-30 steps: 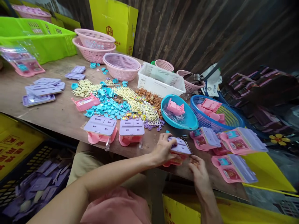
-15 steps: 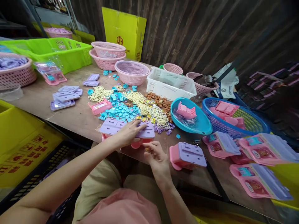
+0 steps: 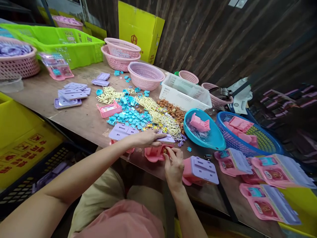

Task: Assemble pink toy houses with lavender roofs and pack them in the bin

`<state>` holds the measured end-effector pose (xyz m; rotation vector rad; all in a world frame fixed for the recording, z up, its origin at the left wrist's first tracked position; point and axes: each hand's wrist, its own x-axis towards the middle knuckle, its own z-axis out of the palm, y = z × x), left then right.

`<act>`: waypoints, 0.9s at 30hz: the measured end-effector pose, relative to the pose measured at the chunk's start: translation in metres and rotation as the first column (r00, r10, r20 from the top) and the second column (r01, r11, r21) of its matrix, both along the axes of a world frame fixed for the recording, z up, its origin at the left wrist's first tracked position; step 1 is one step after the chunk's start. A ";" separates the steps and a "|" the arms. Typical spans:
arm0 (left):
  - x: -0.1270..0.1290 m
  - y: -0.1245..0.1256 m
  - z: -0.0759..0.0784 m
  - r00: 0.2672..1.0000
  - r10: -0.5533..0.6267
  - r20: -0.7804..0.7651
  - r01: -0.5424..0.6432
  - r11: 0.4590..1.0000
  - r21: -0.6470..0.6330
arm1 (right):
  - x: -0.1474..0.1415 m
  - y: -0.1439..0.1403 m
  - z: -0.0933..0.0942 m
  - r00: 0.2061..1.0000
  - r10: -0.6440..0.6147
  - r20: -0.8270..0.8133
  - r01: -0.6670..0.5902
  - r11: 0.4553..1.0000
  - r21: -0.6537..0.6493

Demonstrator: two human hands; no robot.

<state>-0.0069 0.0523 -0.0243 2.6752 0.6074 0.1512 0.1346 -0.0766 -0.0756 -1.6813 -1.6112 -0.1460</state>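
Observation:
My left hand (image 3: 148,138) lies over the purple top of a pink toy box (image 3: 154,154) at the table's near edge, fingers stretched across it and holding it in place. In front of that box, my right hand (image 3: 174,162) pinches a small brown figure (image 3: 165,151) at the pink opening; the fingers partly cover it. To the left stands a similar box with a slotted purple top (image 3: 122,131), partly behind my left forearm. Another pink-and-purple box (image 3: 203,169) stands right of my right hand.
Beyond my hands lie loose blue pieces (image 3: 133,118), cream frames (image 3: 165,122) and brown figures (image 3: 175,110). A blue bowl (image 3: 215,142), a blue basket (image 3: 269,145) and a white basket (image 3: 183,99) stand right and behind. Purple panels (image 3: 71,94) lie left. Several boxes sit at the right edge.
My left hand and the box under it have shifted right, leaving a gap to the left box. My right hand has brought the brown figure up to the box's front. The view has shifted slightly.

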 end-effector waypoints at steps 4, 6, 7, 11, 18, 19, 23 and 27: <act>0.001 0.004 -0.006 0.999 -0.008 0.032 0.009 1.000 -0.014 | -0.001 0.004 -0.006 0.998 -0.026 0.053 0.028 0.999 -0.031; 0.001 0.005 -0.007 0.999 -0.014 0.032 0.015 1.000 -0.025 | 0.000 0.005 -0.010 0.994 -0.045 0.096 0.051 0.997 -0.056; 0.001 0.005 -0.007 1.000 -0.013 0.025 0.014 1.000 -0.027 | 0.000 0.005 -0.011 0.992 -0.054 0.112 0.062 0.996 -0.064; 0.001 0.004 -0.006 1.000 -0.013 0.010 0.013 0.999 -0.029 | -0.003 0.005 -0.011 0.987 -0.079 0.139 0.090 0.993 -0.074; 0.003 0.008 -0.006 0.999 -0.008 -0.032 0.007 1.000 -0.027 | -0.005 -0.004 0.002 0.972 -0.219 -0.084 0.230 0.959 0.164; 0.003 0.009 -0.005 0.999 -0.011 -0.032 0.010 0.999 -0.035 | -0.004 -0.006 0.004 0.953 -0.249 -0.175 0.273 0.953 0.130; 0.003 0.008 -0.002 0.999 -0.009 -0.042 0.006 0.997 -0.078 | -0.004 -0.013 0.008 0.786 -0.270 -0.556 0.262 0.960 -0.097; 0.003 0.005 -0.003 0.999 0.030 -0.040 -0.033 0.996 -0.079 | -0.012 -0.010 -0.003 0.744 -0.180 -0.643 0.138 0.984 -0.114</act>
